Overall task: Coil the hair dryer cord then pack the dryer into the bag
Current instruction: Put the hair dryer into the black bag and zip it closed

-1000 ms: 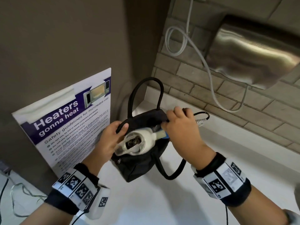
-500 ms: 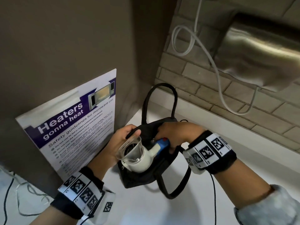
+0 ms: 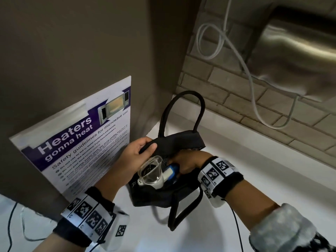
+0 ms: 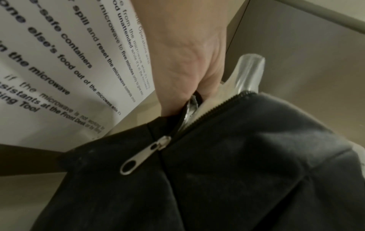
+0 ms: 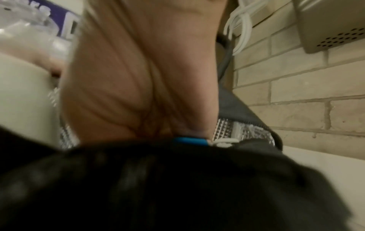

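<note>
Hair dryer (image 3: pixel 154 177) — half inside the black bag (image 3: pixel 181 142), long axis tilted, clear nozzle up and toward the wearer, blue handle deep under the right hand (image 3: pixel 185 160) (fingers hidden, grip unclear); left hand (image 3: pixel 134 153) pinches the rim open.

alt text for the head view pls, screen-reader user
Right hand lowers a white hair dryer by its blue handle into a black bag on a white counter, while the left hand grips the bag's rim. A microwave safety poster leans at left.
</note>
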`<control>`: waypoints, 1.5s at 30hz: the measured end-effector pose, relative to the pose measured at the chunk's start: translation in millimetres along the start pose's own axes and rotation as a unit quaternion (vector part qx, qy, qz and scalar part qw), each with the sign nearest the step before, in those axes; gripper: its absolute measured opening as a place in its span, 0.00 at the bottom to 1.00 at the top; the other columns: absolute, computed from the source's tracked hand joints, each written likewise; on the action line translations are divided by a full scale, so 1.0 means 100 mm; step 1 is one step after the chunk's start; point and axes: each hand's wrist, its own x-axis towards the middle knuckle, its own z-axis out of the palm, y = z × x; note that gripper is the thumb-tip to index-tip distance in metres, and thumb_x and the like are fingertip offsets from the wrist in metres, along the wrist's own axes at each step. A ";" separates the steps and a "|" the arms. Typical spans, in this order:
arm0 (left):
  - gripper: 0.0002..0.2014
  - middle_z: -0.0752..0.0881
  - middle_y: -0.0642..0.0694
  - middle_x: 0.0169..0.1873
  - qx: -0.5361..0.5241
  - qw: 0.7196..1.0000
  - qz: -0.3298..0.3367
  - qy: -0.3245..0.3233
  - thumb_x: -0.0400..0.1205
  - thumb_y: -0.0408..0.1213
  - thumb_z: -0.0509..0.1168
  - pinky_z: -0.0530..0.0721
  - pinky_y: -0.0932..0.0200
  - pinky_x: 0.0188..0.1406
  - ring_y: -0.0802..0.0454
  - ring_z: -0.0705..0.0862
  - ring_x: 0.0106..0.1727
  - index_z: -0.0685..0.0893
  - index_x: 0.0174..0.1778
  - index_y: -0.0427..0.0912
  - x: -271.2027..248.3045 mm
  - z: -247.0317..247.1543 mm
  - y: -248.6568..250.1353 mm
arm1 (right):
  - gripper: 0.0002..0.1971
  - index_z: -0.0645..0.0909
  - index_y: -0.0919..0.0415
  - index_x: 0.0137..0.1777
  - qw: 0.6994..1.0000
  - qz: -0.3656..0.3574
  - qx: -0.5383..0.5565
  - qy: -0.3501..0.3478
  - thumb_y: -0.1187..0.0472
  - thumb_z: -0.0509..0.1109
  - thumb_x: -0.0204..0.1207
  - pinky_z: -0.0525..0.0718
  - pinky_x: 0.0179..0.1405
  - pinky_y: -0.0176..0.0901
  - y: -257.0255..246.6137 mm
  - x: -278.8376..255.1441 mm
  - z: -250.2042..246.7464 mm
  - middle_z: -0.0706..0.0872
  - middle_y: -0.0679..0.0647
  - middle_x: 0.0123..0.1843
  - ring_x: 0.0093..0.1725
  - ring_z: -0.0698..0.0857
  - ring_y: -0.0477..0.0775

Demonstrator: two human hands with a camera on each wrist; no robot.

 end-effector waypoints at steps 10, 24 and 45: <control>0.05 0.91 0.44 0.46 -0.013 1.000 -0.005 0.011 0.84 0.34 0.63 0.82 0.63 0.52 0.53 0.88 0.53 0.85 0.50 0.41 -0.04 0.04 0.04 | 0.22 0.81 0.60 0.68 0.983 -0.122 0.010 0.139 0.71 0.67 0.74 0.68 0.76 0.54 -0.16 0.12 0.31 0.80 0.59 0.72 0.73 0.75 0.60; 0.23 0.89 0.55 0.48 0.237 0.968 0.048 0.059 0.72 0.27 0.72 0.85 0.53 0.55 0.57 0.87 0.52 0.82 0.58 0.55 -0.31 -0.27 0.04 | 0.24 0.81 0.53 0.65 0.978 -0.031 0.167 0.124 0.40 0.52 0.84 0.75 0.68 0.46 -0.07 -0.50 0.10 0.85 0.52 0.63 0.63 0.81 0.53; 0.08 0.77 0.48 0.48 0.296 0.912 0.174 0.225 0.74 0.30 0.72 0.84 0.50 0.45 0.51 0.79 0.49 0.81 0.45 0.45 -0.20 0.00 0.18 | 0.14 0.84 0.48 0.45 0.834 -0.069 0.230 0.497 0.42 0.60 0.78 0.77 0.58 0.53 -0.24 -0.76 0.33 0.80 0.38 0.40 0.51 0.75 0.45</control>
